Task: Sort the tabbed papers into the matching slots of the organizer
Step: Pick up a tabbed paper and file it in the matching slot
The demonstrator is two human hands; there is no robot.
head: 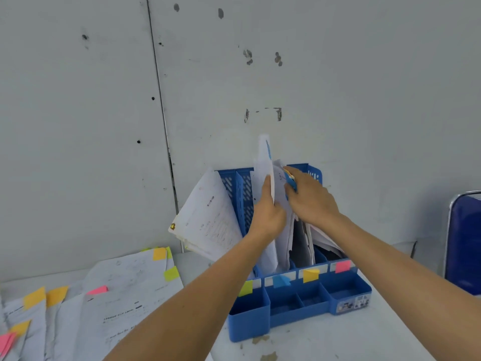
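Blue-tabbed sheet [264, 162] stands upright at the blue-labelled slot of the organizer [250, 324], gripped at its edge by the left hand [268, 214], fingers curled. The right hand [309, 199], just beside, pinches the blue tabs of the filed papers [302, 243]. Left of the left hand, a leaning stack [208, 220] fills the end slot. Below-left lie loose tabbed papers [125, 295].

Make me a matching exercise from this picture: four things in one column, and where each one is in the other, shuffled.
1. left hand
2. pink label
3. loose papers
4. chair

A. at the right edge of the view
B. flat on the table, left of the organizer
C. on the front of the organizer's rightmost slot
D. gripping a sheet over the organizer

Pairs: 1-D, 2-C, 3-B, 4-A.
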